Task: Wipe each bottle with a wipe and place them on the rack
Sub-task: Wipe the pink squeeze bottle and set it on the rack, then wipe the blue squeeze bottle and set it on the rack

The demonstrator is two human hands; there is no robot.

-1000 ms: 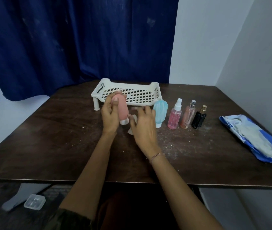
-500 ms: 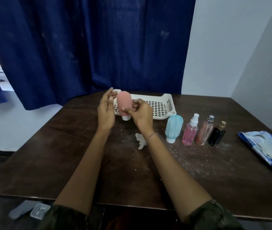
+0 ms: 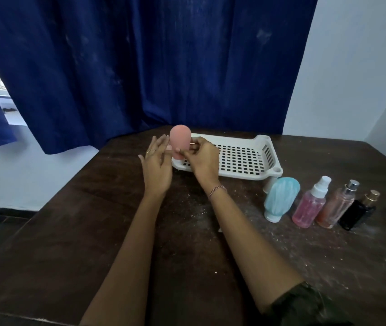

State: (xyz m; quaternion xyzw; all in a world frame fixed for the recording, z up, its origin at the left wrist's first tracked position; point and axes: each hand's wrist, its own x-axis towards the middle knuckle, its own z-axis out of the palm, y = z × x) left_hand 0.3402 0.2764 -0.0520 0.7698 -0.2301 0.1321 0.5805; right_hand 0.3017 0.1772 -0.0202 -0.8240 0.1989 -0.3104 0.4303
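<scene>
A: What are the two hands doing?

B: Both arms are reaching out over the desk [image 3: 74, 231]. The right hand [image 3: 205, 158] is holding the pink bottle [image 3: 179, 143] up in the air. Its fingers [image 3: 193, 149] are pinching together on the lower part of the bottle.

A: And the left hand?

B: The left hand [image 3: 156, 165] is staying just beside the bottle. Its fingers [image 3: 161, 143] are spreading apart and pointing up. The tips are close to the bottle, but I cannot tell if they are touching it.

A: What is the pink bottle looking like?

B: It is standing up straight with a round, smooth top. Its bottom end is hiding behind the fingers.

A: Where is it?

B: It is sitting between the two hands, above the near left corner of the white rack [image 3: 241, 158]. The rack is lying just behind the right fingers.

A: Are other bottles waiting?

B: Yes, well off to the right of the fingers. A blue bottle [image 3: 280, 198], a pink spray bottle [image 3: 311, 204], a peach spray bottle [image 3: 335, 205] and a small black bottle [image 3: 358, 211] are standing in a row.
</scene>
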